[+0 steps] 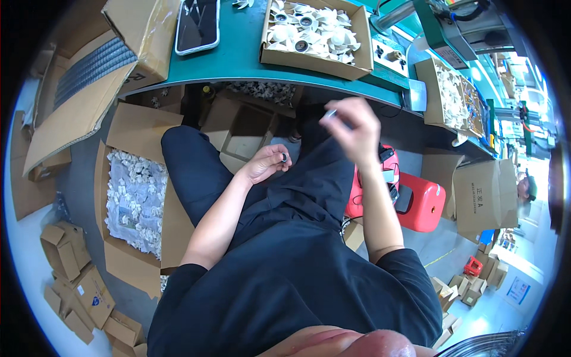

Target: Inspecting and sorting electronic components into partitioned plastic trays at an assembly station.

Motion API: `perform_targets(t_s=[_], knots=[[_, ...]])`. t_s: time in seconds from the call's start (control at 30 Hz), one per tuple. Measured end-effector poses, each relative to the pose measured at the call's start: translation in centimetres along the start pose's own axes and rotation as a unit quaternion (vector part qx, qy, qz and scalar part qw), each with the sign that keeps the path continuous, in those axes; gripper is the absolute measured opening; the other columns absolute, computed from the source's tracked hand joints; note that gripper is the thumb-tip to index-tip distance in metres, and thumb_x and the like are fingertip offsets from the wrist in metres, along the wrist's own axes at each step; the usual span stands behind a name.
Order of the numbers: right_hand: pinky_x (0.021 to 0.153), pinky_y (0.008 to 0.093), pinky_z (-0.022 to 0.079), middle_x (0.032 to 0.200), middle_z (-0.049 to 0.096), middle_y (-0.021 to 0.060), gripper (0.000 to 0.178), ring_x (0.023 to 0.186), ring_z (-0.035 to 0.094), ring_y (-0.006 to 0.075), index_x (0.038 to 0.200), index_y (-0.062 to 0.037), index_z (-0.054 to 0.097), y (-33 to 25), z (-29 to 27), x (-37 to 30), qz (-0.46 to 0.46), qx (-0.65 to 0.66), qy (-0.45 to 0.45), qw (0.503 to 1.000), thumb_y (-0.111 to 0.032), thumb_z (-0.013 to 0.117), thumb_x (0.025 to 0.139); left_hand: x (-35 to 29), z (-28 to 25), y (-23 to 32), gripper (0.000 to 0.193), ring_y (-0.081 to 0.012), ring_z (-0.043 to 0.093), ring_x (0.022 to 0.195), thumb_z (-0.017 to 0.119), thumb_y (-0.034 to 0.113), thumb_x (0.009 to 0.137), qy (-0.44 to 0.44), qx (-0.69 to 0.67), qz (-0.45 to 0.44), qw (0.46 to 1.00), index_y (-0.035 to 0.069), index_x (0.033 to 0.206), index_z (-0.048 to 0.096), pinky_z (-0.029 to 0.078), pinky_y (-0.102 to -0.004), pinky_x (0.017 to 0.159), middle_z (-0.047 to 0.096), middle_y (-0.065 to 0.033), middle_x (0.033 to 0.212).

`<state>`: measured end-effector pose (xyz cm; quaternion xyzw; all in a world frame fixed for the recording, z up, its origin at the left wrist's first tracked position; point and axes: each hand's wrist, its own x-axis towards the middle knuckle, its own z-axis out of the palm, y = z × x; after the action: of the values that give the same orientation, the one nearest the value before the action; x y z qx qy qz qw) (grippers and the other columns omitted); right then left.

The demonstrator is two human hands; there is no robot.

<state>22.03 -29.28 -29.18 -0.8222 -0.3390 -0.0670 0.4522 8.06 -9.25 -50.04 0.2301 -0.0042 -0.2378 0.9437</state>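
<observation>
My left hand (262, 165) is over my lap, its fingers closed on a small round black part (284, 157) with a pale rim. Higher and to the right, my right hand (357, 130) is raised in front of the bench edge. Its thumb and fingertips pinch a small whitish piece (331, 113), too small to name. Nearest above that hand, a shallow cardboard box (315, 66) on the green bench holds many white fan wheels (333, 35), a few with dark hubs.
A phone (198, 27) lies on the green bench (238, 53). An open carton (131, 271) with small white parts stands at my left. Beside my right leg is a red case (425, 202). A fixture (389, 56) and another box of white parts (449, 98) sit farther right.
</observation>
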Motion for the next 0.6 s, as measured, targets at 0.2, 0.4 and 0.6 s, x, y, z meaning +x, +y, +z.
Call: perform_targets(t_s=[0.2,0.4,0.6], knots=[[0.079,0.0269,0.056,0.093,0.075,0.0086,0.032,0.087,0.073,0.0138,0.111,0.0000,0.080,4.8,-9.1,9.5,0.069,-0.130,0.212,0.966,-0.021,0.085,0.087,-0.3,0.4,0.0,0.031,-0.0153,0.064,0.091,0.080,0.031,0.096,0.026,0.026,-0.019,0.999,0.009,0.110,0.063,0.052,-0.0297,0.084,0.070,-0.0059,0.099],[0.092,0.0403,0.058,0.105,0.078,0.0190,0.049,0.097,0.076,0.0339,0.108,-0.0022,0.081,7.6,-9.4,11.8,0.127,-0.230,0.171,0.950,-0.046,0.083,0.084,-0.3,0.2,-0.1,0.034,-0.0157,0.064,0.093,0.079,0.036,0.095,0.054,0.049,-0.016,0.997,0.011,0.111,0.063,0.052,-0.0324,0.084,0.069,-0.0046,0.097],[0.099,0.0405,0.052,0.114,0.075,0.0212,0.044,0.111,0.068,0.0358,0.117,-0.0101,0.081,7.7,-10.3,11.1,0.123,-0.247,0.106,0.955,-0.047,0.072,0.094,-0.3,-0.1,-0.3,0.030,-0.0152,0.063,0.091,0.077,0.034,0.098,0.069,0.043,-0.018,0.997,0.011,0.110,0.063,0.051,-0.0323,0.082,0.067,-0.0052,0.096]])
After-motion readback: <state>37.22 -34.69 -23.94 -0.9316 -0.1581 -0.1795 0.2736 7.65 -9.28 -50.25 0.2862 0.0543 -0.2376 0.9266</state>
